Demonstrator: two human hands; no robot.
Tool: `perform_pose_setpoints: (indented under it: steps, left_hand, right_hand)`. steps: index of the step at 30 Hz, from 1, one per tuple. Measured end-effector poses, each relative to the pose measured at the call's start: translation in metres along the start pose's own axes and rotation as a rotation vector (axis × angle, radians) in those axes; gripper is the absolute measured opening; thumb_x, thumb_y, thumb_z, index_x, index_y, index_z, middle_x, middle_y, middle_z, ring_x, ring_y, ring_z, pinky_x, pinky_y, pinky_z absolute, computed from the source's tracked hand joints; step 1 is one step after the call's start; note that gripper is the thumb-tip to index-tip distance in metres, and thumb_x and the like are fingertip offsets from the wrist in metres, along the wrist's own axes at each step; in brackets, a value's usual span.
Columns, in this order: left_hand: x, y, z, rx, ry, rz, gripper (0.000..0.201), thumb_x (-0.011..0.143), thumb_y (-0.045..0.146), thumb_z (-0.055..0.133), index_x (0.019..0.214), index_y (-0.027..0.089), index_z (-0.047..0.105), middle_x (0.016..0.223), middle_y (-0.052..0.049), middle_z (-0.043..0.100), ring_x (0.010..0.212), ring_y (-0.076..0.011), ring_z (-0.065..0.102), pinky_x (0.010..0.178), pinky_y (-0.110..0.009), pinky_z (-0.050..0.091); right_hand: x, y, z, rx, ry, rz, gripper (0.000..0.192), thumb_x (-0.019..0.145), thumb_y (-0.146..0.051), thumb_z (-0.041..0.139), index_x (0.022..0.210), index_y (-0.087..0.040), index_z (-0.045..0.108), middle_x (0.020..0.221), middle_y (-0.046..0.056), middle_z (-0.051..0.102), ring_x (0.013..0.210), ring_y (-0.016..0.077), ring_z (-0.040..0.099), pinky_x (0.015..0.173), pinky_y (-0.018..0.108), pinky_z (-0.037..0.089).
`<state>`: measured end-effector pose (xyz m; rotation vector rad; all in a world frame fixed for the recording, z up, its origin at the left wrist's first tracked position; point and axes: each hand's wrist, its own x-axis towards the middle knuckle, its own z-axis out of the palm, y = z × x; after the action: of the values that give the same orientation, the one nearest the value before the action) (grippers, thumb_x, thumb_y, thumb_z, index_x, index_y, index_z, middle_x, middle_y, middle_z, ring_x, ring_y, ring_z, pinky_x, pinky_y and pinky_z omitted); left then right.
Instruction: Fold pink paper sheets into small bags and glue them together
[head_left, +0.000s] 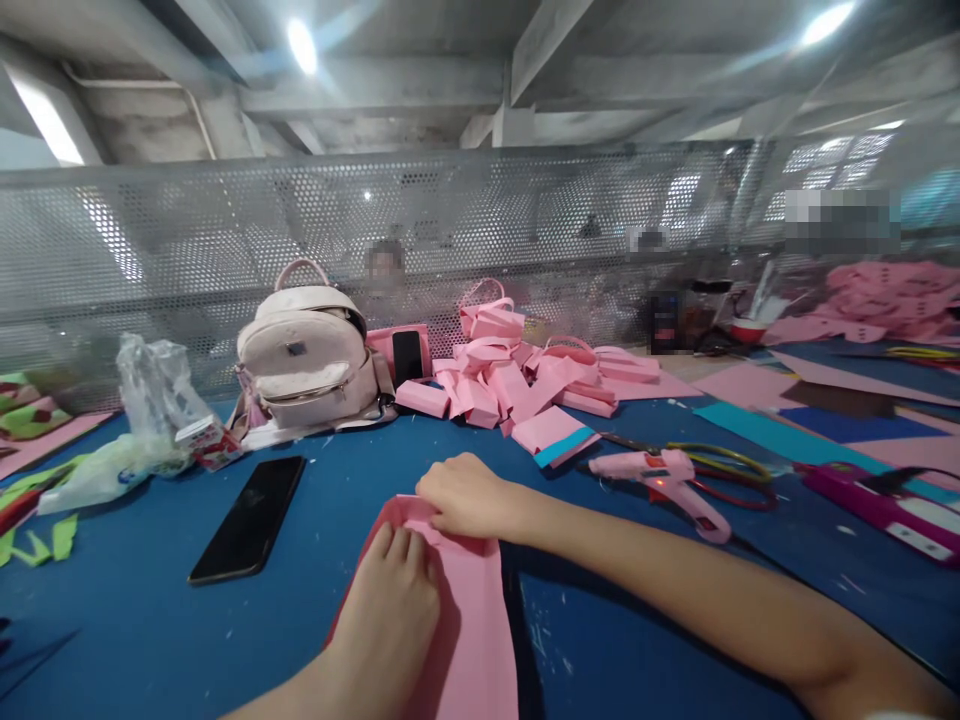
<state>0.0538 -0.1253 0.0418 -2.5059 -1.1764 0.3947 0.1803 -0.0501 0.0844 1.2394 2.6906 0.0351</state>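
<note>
Left hand: the left hand (394,600) lies flat, palm down, on the pink sheet (469,640), fingers stretched forward and together, pressing the near part of the paper against the worktop (150,640).
Right hand: the right hand (469,497) comes in from the right across the blue surface, fingers curled down over the far edge of the pink sheet, pinching the folded edge just beyond the left fingertips.
Pink sheet: it lies on the worktop right in front of the person, its far end turned over under the right hand.
Phone: a black phone (250,518) lies face up to the left of the sheet, apart from both hands.
Glue gun: a pink glue gun (667,480) rests on the worktop to the right of the right hand, lying over a pair of scissors (731,475) with yellow and red handles.
Plastic bag: a clear crumpled bag (146,415) sits at the left, with a small red and white carton (210,443) beside it.
Backpack: a pale pink backpack (307,360) stands farther back, a second dark phone (407,357) propped just to its right.
Folded pieces: a heap of folded pink paper pieces (517,375) lies beyond the hands, near the mesh screen (187,230) that closes off the far edge.
</note>
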Motion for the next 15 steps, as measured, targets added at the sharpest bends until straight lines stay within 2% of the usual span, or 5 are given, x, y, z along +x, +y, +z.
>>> perform_pose_setpoints:
  steps: [2, 5, 9, 12, 15]
  left_hand:
    - [-0.002, 0.005, 0.006, 0.003, 0.044, 0.032, 0.039, 0.085, 0.007, 0.054, 0.121, 0.006, 0.069, 0.115, -0.022, 0.072, 0.11, -0.0346, 0.068, 0.095, -0.049, 0.054]
    - [-0.004, 0.012, 0.026, 0.038, 0.174, 0.048, 0.043, 0.085, 0.011, 0.055, 0.125, 0.002, 0.066, 0.128, -0.027, 0.064, 0.122, -0.0395, 0.06, 0.098, -0.049, 0.054]
    - [-0.003, 0.018, 0.051, 0.057, 0.302, -0.02, 0.048, 0.082, 0.008, 0.051, 0.128, 0.001, 0.063, 0.129, -0.027, 0.061, 0.119, -0.0379, 0.062, 0.092, -0.043, 0.059]
    - [-0.002, 0.019, 0.057, 0.076, 0.334, -0.069, 0.052, 0.079, 0.004, 0.049, 0.129, 0.0, 0.062, 0.13, -0.028, 0.06, 0.12, -0.0377, 0.061, 0.091, -0.042, 0.06]
    - [0.0, 0.018, 0.055, 0.087, 0.304, -0.08, 0.054, 0.077, 0.001, 0.048, 0.129, -0.001, 0.062, 0.129, -0.028, 0.061, 0.118, -0.0374, 0.062, 0.09, -0.042, 0.06]
  right_hand:
    - [0.0, 0.0, 0.0, -0.002, 0.003, 0.0, 0.016, 0.086, -0.022, 0.065, 0.099, -0.015, 0.072, 0.1, 0.013, 0.075, 0.095, 0.0292, 0.072, 0.069, 0.03, 0.049]
    - [0.0, 0.0, 0.001, -0.005, 0.008, 0.001, 0.018, 0.086, -0.023, 0.065, 0.1, -0.015, 0.072, 0.101, 0.013, 0.075, 0.096, 0.0295, 0.072, 0.069, 0.031, 0.049]
    - [0.0, 0.0, 0.001, -0.006, 0.011, -0.004, 0.017, 0.087, -0.022, 0.063, 0.099, -0.015, 0.072, 0.101, 0.013, 0.075, 0.095, 0.0305, 0.072, 0.067, 0.031, 0.049]
    - [-0.001, 0.0, 0.001, -0.004, 0.011, -0.005, 0.017, 0.087, -0.022, 0.063, 0.098, -0.015, 0.073, 0.1, 0.013, 0.075, 0.095, 0.0307, 0.072, 0.067, 0.031, 0.049]
    - [-0.001, -0.001, 0.0, -0.001, 0.009, -0.006, 0.017, 0.087, -0.023, 0.063, 0.099, -0.015, 0.073, 0.099, 0.013, 0.075, 0.095, 0.03, 0.072, 0.067, 0.03, 0.049]
